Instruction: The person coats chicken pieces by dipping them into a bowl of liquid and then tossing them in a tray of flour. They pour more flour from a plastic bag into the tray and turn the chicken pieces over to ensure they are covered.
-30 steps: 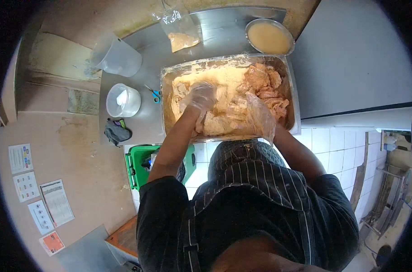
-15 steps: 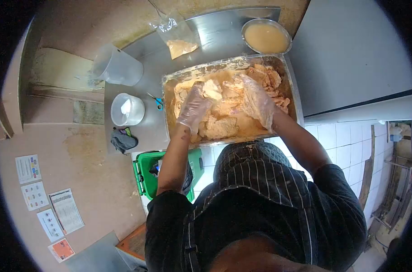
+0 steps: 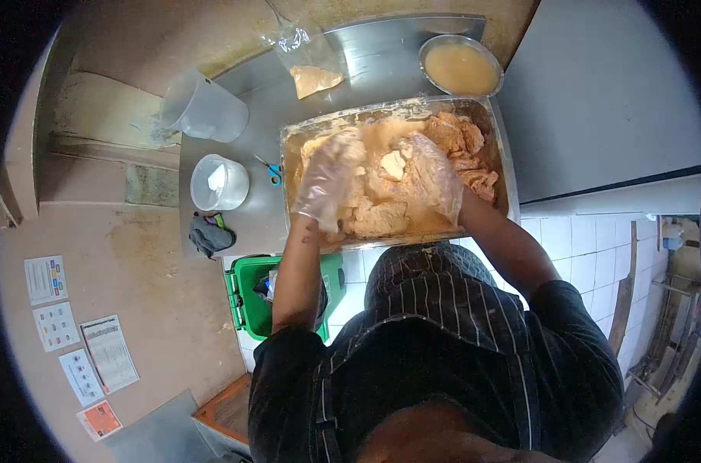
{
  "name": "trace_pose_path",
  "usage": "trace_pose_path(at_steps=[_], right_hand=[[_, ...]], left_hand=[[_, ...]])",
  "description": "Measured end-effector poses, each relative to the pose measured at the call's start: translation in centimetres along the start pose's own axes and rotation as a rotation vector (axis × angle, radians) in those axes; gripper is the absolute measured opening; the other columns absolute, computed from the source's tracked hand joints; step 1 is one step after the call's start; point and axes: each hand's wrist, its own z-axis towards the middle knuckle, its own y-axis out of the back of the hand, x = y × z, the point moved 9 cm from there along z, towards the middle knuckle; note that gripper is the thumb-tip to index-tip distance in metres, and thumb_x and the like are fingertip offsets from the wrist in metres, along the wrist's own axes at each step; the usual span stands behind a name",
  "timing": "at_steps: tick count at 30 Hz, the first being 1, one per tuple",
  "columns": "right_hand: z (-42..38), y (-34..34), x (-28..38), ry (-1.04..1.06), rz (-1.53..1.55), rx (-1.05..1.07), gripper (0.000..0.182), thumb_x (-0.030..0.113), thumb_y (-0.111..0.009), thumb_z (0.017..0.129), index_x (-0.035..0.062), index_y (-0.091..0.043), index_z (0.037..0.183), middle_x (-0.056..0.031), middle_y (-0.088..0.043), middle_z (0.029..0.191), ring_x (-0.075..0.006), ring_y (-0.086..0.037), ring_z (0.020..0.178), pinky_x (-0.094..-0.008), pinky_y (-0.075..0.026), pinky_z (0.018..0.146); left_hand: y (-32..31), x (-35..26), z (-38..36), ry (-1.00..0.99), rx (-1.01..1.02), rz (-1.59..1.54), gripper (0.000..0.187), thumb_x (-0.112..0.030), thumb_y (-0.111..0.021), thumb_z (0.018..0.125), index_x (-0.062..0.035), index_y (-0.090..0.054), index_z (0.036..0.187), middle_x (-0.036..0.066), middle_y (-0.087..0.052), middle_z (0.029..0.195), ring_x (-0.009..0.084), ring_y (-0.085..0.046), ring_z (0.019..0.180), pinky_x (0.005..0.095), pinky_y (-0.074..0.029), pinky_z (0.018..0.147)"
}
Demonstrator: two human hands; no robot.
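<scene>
Tray of metal, viewed from above, at the near edge of a steel counter. Inside it we find tan powder and pieces of what looks like meat in two conditions: coated pieces in the left and middle parts, and reddish pieces, which look less coated, heaped at the right end. Both hands wear loose, clear gloves and reach into the tray from its near side. We see the left hand over the coated pieces in the left part, its fingers pointing to the far side and blurred; we cannot tell whether it grips anything. We see the right hand right of the middle, its fingers bent inward among the pieces, just beside a pale lump; its grip, too, we cannot tell. A clear gap separates the two hands.

On the counter beyond the tray we note a plastic bag with pale powder in its lower end and, near the far right corner, a bowl of cloudy liquid. To the left we distinguish a translucent bucket, a white tub, scissors with blue handles and a dark cloth-like bundle. Below the counter we see a green bin; the person wears a striped apron.
</scene>
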Motion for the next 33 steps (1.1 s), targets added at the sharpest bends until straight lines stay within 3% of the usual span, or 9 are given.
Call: trace_pose_path(at_steps=[5,7,11,13,17,19,21,24,33], right_hand=[[-1.0,1.1,2.4,0.135,-0.152,0.084,0.044,0.042,-0.04,0.102,0.0092,-0.051,0.13,-0.0113,-0.057,0.127,-0.0294,-0.057,0.115,-0.0514,-0.051,0.091],[-2.2,-1.4,4.9,0.671,-1.356,0.181,0.047,0.045,-0.04,0.102,0.0093,-0.051,0.131,-0.0101,-0.059,0.125,-0.0293,-0.058,0.115,-0.0493,-0.051,0.091],[-4.2,-3.4,5.6,0.714,-1.274,0.106,0.05,0.046,-0.04,0.101,0.0093,-0.05,0.133,-0.0098,-0.059,0.126,-0.0293,-0.057,0.116,-0.0485,-0.05,0.092],[-3.7,-1.5,3.8,0.211,-0.313,-0.119,0.054,0.05,-0.039,0.101,0.0096,-0.048,0.136,-0.0096,-0.057,0.13,-0.028,-0.056,0.119,-0.0489,-0.05,0.093],[-4.0,-2.0,4.4,0.295,-0.459,-0.097,0.052,0.043,-0.052,0.098,0.0085,-0.047,0.136,-0.0094,-0.055,0.133,-0.0264,-0.054,0.121,-0.0454,-0.048,0.097],[-4.2,-3.3,4.9,0.666,-1.772,0.036,0.056,0.031,-0.068,0.091,0.0068,-0.046,0.136,-0.0097,-0.053,0.133,-0.0256,-0.052,0.121,-0.0406,-0.044,0.102],[-2.8,-0.8,4.8,0.527,-1.258,0.0,0.055,0.031,-0.066,0.092,0.0067,-0.045,0.136,-0.0103,-0.053,0.134,-0.0245,-0.05,0.123,-0.0381,-0.042,0.105],[-1.0,2.6,4.9,0.441,-1.007,-0.061,0.053,0.031,-0.064,0.092,0.0062,-0.046,0.135,-0.011,-0.053,0.134,-0.0241,-0.049,0.124,-0.0355,-0.039,0.109],[0.0,-3.9,2.8,0.292,-0.559,0.157,0.054,0.042,-0.041,0.101,0.0031,-0.044,0.138,-0.0142,-0.053,0.135,-0.0316,-0.046,0.13,-0.0514,-0.044,0.104]], left_hand=[[5.1,12.5,1.5,0.244,-0.218,0.628,0.036,-0.027,-0.068,0.082,-0.0004,-0.065,0.105,0.018,-0.068,0.096,0.0351,-0.066,0.089,0.0395,-0.053,0.083],[3.6,13.6,2.1,0.168,-0.098,0.697,0.035,-0.029,-0.068,0.082,-0.0037,-0.066,0.106,0.017,-0.068,0.099,0.0358,-0.066,0.09,0.0404,-0.053,0.083],[1.0,23.9,3.9,0.144,0.156,0.726,0.03,-0.032,-0.062,0.085,-0.0156,-0.068,0.11,0.01,-0.07,0.104,0.0294,-0.067,0.095,0.0386,-0.052,0.086],[-0.7,27.5,4.2,-0.021,0.264,0.62,0.03,-0.031,-0.06,0.087,-0.0169,-0.067,0.112,0.009,-0.07,0.105,0.0263,-0.068,0.095,0.0376,-0.052,0.086],[-0.1,28.6,5.7,-0.012,0.257,0.541,0.032,-0.013,-0.065,0.086,-0.0108,-0.065,0.118,0.004,-0.069,0.102,0.0175,-0.064,0.085,0.0313,-0.052,0.074],[0.5,29.1,5.7,-0.007,0.259,0.524,0.034,-0.009,-0.066,0.086,-0.0093,-0.064,0.12,0.003,-0.069,0.101,0.0153,-0.063,0.082,0.0298,-0.053,0.071],[1.3,31.6,4.9,0.57,0.2,-0.291,0.032,-0.009,-0.055,0.092,-0.0054,-0.058,0.124,0.009,-0.066,0.102,0.017,-0.062,0.087,0.0276,-0.052,0.076],[2.6,18.5,2.4,0.472,-0.011,-0.668,0.035,0.0,-0.058,0.088,-0.0034,-0.058,0.124,0.007,-0.066,0.099,0.0128,-0.062,0.085,0.0243,-0.051,0.075],[4.3,16.0,0.9,0.374,-0.09,-0.387,0.04,0.009,-0.059,0.083,-0.0034,-0.06,0.121,0.006,-0.065,0.111,0.0144,-0.063,0.092,0.0292,-0.054,0.084]])
